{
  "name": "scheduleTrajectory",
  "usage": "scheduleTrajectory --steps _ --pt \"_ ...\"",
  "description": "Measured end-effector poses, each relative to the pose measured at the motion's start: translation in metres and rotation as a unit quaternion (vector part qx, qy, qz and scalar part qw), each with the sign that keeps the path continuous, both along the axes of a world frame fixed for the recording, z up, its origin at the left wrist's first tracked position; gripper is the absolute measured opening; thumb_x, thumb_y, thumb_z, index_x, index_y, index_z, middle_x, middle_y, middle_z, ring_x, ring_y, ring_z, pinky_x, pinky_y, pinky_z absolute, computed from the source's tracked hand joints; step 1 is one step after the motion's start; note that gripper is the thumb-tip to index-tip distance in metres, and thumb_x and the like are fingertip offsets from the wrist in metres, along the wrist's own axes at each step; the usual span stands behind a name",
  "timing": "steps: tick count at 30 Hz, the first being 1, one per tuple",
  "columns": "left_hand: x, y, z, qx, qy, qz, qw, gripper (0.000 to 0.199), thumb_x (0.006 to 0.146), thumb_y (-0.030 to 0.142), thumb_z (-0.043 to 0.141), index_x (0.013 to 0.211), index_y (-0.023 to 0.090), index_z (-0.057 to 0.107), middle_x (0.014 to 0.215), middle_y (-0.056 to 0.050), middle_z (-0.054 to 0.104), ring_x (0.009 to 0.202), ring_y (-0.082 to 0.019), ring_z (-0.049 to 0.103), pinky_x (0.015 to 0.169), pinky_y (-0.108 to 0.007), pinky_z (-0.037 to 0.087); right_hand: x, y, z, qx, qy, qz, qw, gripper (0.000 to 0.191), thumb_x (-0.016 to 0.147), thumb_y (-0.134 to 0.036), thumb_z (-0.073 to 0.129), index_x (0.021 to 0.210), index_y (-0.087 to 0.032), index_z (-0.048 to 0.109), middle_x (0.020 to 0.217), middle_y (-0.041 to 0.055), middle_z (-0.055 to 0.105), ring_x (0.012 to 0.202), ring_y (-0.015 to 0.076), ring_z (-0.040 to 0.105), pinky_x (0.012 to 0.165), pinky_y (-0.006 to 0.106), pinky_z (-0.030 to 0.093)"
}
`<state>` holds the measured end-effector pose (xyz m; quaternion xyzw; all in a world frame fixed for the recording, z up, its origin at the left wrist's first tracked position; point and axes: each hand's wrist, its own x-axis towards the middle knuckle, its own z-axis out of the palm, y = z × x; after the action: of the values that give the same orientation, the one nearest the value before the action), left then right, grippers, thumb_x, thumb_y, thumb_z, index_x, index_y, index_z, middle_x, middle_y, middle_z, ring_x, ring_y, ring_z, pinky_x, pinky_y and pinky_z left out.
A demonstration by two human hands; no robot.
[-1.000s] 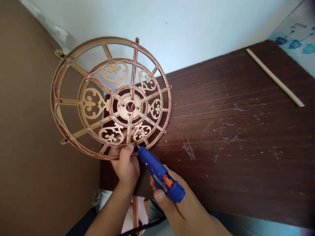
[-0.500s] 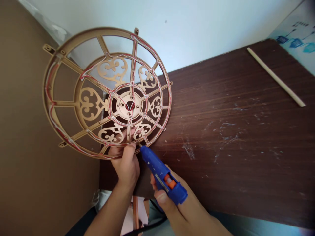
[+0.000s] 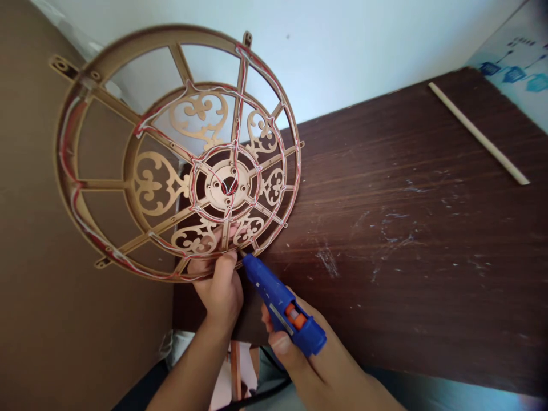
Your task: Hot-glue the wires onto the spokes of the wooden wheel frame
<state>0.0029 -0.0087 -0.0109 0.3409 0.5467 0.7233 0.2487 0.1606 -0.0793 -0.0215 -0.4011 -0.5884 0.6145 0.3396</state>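
Note:
A round gold frame (image 3: 160,184) with spokes and scrollwork is held up and tilted. Red and white wires (image 3: 71,142) run along its rings and spokes into the centre hole. My left hand (image 3: 220,285) grips the frame's lower edge, thumb in front and fingers partly seen through the openings behind. In my right hand (image 3: 295,337) is a blue hot glue gun (image 3: 268,285) with an orange part inside. Its nozzle points at the lower ring, close by my left thumb; whether it touches I cannot tell.
A dark wooden tabletop (image 3: 363,228) with pale scratches lies under and right of the frame. A thin pale stick (image 3: 479,134) rests at the far right. Brown board (image 3: 107,319) stands at the left, a white wall (image 3: 363,45) behind. A black cord (image 3: 257,398) hangs below.
The gold frame has tilted, its upper left side swinging up, leftward and nearer to me. My hands and the glue gun stay almost in place.

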Motion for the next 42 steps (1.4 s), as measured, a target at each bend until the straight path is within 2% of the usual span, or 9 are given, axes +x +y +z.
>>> scheduleTrajectory --steps 6,12,16,19,26,31,36,39,42 --pt "-0.002 -0.001 -0.002 0.012 0.021 -0.004 1.0 0.025 0.07 0.011 0.073 0.084 0.026 0.087 0.083 0.002 0.085 0.082 -0.021 0.083 0.084 -0.029 0.067 0.001 0.002 0.001 -0.009 0.008 0.007 1.0 0.064 0.112 -0.07 0.042 0.149 -0.025 0.07 0.111 0.0119 0.079 0.097 0.0276 0.076 0.112 0.047 0.061" --pt "-0.004 -0.001 -0.003 0.006 0.028 0.001 1.0 0.019 0.07 0.012 0.072 0.078 0.024 0.084 0.087 -0.001 0.086 0.1 -0.027 0.084 0.1 -0.039 0.066 0.001 0.003 0.003 -0.029 0.01 0.014 0.999 0.064 0.11 -0.072 0.044 0.145 -0.025 0.072 0.111 0.012 0.078 0.098 0.0282 0.075 0.112 0.048 0.061" --pt "-0.002 0.001 0.0 0.017 0.032 0.018 0.999 0.017 0.068 0.013 0.071 0.071 0.024 0.082 0.083 0.0 0.085 0.1 -0.027 0.084 0.098 -0.037 0.066 0.001 0.003 0.003 -0.026 0.015 0.01 0.999 0.066 0.11 -0.073 0.043 0.146 -0.025 0.072 0.108 0.0121 0.077 0.097 0.0292 0.075 0.114 0.051 0.059" --pt "-0.001 0.002 0.001 0.023 0.034 0.032 0.999 0.017 0.067 0.015 0.071 0.073 0.025 0.083 0.083 0.0 0.085 0.1 -0.028 0.083 0.096 -0.038 0.067 0.003 0.002 0.004 -0.047 0.002 0.02 0.999 0.072 0.108 -0.076 0.042 0.148 -0.024 0.071 0.111 0.0139 0.077 0.101 0.0309 0.075 0.116 0.054 0.058" --pt "-0.001 0.0 0.0 0.036 0.052 0.05 0.997 0.018 0.072 0.016 0.068 0.075 0.023 0.084 0.087 -0.002 0.085 0.108 -0.029 0.081 0.106 -0.043 0.063 0.004 0.0 0.005 -0.096 -0.017 0.033 0.995 0.089 0.103 -0.087 0.038 0.155 -0.02 0.066 0.117 0.019 0.076 0.107 0.0367 0.076 0.117 0.067 0.054" --pt "-0.001 0.0 0.0 0.03 0.074 0.046 0.996 0.019 0.073 0.016 0.067 0.078 0.023 0.085 0.087 -0.002 0.085 0.107 -0.029 0.082 0.105 -0.042 0.063 0.004 0.002 0.006 -0.09 -0.014 0.05 0.995 0.087 0.104 -0.085 0.035 0.15 -0.02 0.069 0.12 0.0191 0.075 0.11 0.0356 0.075 0.117 0.063 0.055" --pt "-0.001 0.0 -0.002 0.052 0.046 0.035 0.997 0.017 0.072 0.015 0.065 0.066 0.023 0.078 0.084 -0.002 0.084 0.109 -0.029 0.081 0.107 -0.042 0.062 0.005 -0.01 -0.007 -0.088 -0.022 0.033 0.995 0.08 0.107 -0.08 0.037 0.157 -0.024 0.063 0.122 0.0174 0.076 0.111 0.0353 0.075 0.119 0.065 0.053" --pt "-0.003 0.0 -0.005 0.065 0.041 0.028 0.997 0.019 0.074 0.014 0.063 0.066 0.023 0.078 0.089 -0.002 0.084 0.117 -0.029 0.079 0.111 -0.043 0.061 0.003 -0.015 -0.014 -0.063 -0.015 0.011 0.998 0.07 0.11 -0.073 0.038 0.156 -0.028 0.064 0.121 0.0143 0.076 0.109 0.0324 0.076 0.119 0.058 0.055" --pt "-0.004 0.001 -0.007 0.074 0.036 0.019 0.996 0.02 0.077 0.014 0.061 0.067 0.022 0.077 0.096 -0.003 0.085 0.123 -0.03 0.076 0.114 -0.047 0.059 0.002 -0.014 -0.014 -0.051 -0.011 -0.009 0.999 0.066 0.111 -0.071 0.04 0.155 -0.028 0.065 0.119 0.0128 0.077 0.107 0.0309 0.076 0.117 0.052 0.058"
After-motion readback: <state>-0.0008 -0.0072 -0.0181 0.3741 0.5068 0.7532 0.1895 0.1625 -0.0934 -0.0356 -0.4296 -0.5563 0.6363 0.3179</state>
